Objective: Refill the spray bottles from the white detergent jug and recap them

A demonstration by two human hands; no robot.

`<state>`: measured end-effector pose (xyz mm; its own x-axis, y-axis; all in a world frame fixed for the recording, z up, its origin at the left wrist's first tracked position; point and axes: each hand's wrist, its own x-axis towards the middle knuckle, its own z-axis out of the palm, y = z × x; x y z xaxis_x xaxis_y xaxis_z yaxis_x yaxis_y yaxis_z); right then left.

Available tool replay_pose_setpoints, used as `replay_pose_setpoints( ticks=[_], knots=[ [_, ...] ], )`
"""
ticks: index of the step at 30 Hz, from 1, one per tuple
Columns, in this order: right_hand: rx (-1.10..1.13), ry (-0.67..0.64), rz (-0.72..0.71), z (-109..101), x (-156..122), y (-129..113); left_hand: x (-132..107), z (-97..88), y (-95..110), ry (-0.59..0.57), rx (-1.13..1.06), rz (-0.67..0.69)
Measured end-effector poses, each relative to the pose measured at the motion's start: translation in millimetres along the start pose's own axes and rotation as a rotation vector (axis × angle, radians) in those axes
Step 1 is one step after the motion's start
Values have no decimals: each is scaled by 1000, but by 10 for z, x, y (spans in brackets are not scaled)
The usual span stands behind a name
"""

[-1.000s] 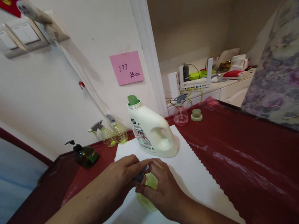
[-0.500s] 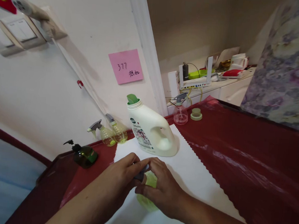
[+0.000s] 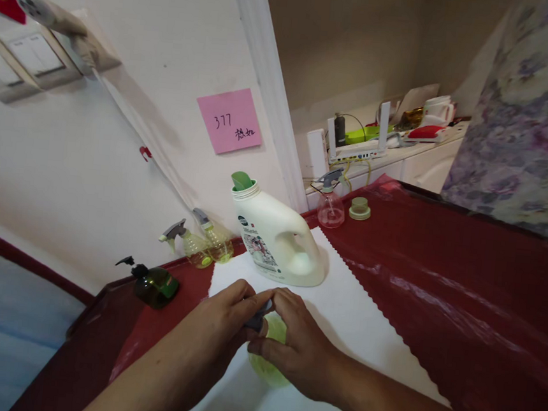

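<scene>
Low in the middle of the head view is a yellow-green spray bottle (image 3: pixel 269 366) with a grey spray head (image 3: pixel 257 320), over a white sheet (image 3: pixel 334 339). My left hand (image 3: pixel 232 314) is closed around the grey head, hiding most of it. My right hand (image 3: pixel 297 345) is closed on the bottle's upper part, thumb on the near side and fingers across the top. Just beyond both hands a cream detergent jug (image 3: pixel 283 244) stands upright on the sheet. Its cap is off, and a green spout (image 3: pixel 242 181) shows in the neck.
Two yellow spray bottles (image 3: pixel 197 249) and a dark pump bottle (image 3: pixel 156 287) stand at the left by the wall. A pink spray bottle (image 3: pixel 331 209) and a pale green cap (image 3: pixel 360 208) sit on the red-covered table (image 3: pixel 441 265) behind. A white router (image 3: pixel 358 152) stands on the shelf.
Hardly anything differs. Both hands keep their hold on the spray bottle, and the view has shifted very slightly.
</scene>
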<state>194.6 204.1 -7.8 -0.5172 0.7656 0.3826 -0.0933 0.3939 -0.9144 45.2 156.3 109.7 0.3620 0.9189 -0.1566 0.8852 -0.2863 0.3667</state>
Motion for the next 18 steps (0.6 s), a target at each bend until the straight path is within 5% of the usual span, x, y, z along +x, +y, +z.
replay_pose_setpoints(
  ticks=[5,14,18],
  knots=[
    [13,-217,-111,-151,49,-95,17,-4,6,18,-17,3],
    [25,16,19,14,21,38,10,26,26,4,-35,5],
    [28,-108,-48,-98,34,-29,6,22,-15,15,-41,16]
  ],
)
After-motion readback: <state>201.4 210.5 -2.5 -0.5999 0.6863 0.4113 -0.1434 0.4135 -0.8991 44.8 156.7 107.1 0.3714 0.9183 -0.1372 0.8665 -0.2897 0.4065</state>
